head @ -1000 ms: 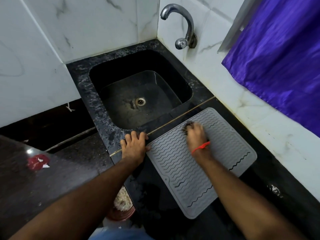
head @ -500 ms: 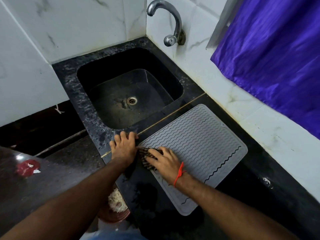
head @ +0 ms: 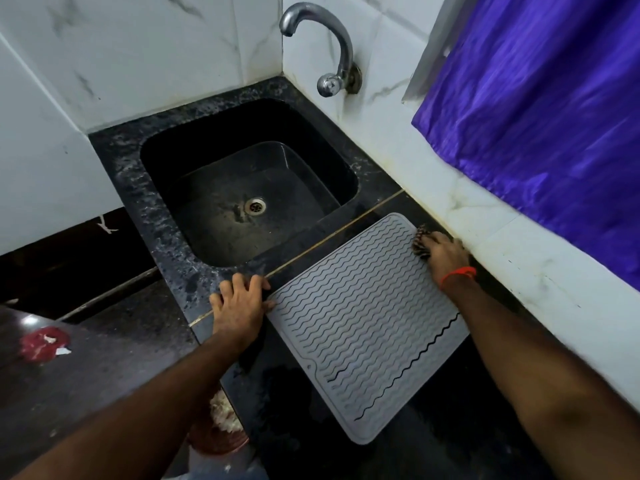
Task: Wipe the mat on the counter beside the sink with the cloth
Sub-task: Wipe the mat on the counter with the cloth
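A grey ribbed mat (head: 360,320) with wavy lines lies on the black counter (head: 311,410) to the right of the sink (head: 249,188). My right hand (head: 445,254), with a red thread at the wrist, presses a dark striped cloth (head: 420,242) onto the mat's far right corner by the wall. Most of the cloth is hidden under the fingers. My left hand (head: 239,303) lies flat on the counter at the mat's near left corner, its thumb touching the mat's edge.
A chrome tap (head: 329,57) sticks out of the white tiled wall above the sink. A purple curtain (head: 540,109) hangs at the right. A bowl of food (head: 218,427) sits below the counter edge. A red scrap (head: 43,342) lies on the lower dark surface.
My right hand has swept the cloth across the mat from its left edge beside my left hand to the far right corner. The left hand has stayed in place.
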`<state>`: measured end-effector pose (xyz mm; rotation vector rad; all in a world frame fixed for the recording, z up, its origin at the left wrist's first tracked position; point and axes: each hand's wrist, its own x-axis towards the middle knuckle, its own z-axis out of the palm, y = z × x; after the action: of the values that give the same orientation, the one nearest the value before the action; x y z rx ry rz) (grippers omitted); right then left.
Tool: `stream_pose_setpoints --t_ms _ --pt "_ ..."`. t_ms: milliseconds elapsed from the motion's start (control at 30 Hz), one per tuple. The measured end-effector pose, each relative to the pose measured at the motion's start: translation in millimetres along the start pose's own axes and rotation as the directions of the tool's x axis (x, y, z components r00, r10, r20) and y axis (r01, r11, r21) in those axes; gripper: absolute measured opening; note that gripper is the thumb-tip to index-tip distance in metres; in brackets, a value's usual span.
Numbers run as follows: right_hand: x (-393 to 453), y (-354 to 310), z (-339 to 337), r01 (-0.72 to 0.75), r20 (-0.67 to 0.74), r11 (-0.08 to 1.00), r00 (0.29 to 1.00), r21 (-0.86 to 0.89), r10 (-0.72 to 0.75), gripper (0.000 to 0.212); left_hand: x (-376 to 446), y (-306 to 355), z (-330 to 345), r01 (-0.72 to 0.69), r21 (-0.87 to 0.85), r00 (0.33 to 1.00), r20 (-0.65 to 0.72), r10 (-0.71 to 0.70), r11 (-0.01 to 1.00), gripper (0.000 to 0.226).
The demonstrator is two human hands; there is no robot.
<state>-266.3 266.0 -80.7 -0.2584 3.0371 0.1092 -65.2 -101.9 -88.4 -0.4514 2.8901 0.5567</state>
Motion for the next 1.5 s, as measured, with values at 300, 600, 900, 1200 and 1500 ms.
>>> stream_pose_setpoints --t_ms 300,600,900,1200,1500 --pt "-90.7 -141.8 2.6 0.303 -0.12 0.951 0.948 0.06 -0.295 0.043 1.1 -1.2 0.6 0.002 0.005 1.0 0.009 -0.003 1.0 0.032" --pt "-157.6 -208.2 18.9 0.758 -0.272 0.644 0.643 0.101 -0.715 0.032 -0.8 2.4 -0.7 0.04 0.027 0.999 0.011 -0.04 0.999 0.031" --pt "-17.8 -18.3 -19.9 0.411 0.052 0.899 0.912 -0.15 -0.407 0.047 -5.0 1.3 -0.8 0.03 -0.008 0.999 0.02 -0.03 1.0 0.034" --pt "-28.3 -49.4 -6.5 0.321 -0.044 0.946 0.947 0.046 -0.319 0.059 -3.9 1.8 -3.5 0.023 -0.015 0.999 0.028 -0.022 1.0 0.034" --pt "0.8 -26.8 -7.4 0.139 0.066 0.968 0.99 -0.209 -0.128 0.045 -4.5 0.5 -1.8 -0.004 0.01 1.0 0.031 0.004 1.0 0.033"
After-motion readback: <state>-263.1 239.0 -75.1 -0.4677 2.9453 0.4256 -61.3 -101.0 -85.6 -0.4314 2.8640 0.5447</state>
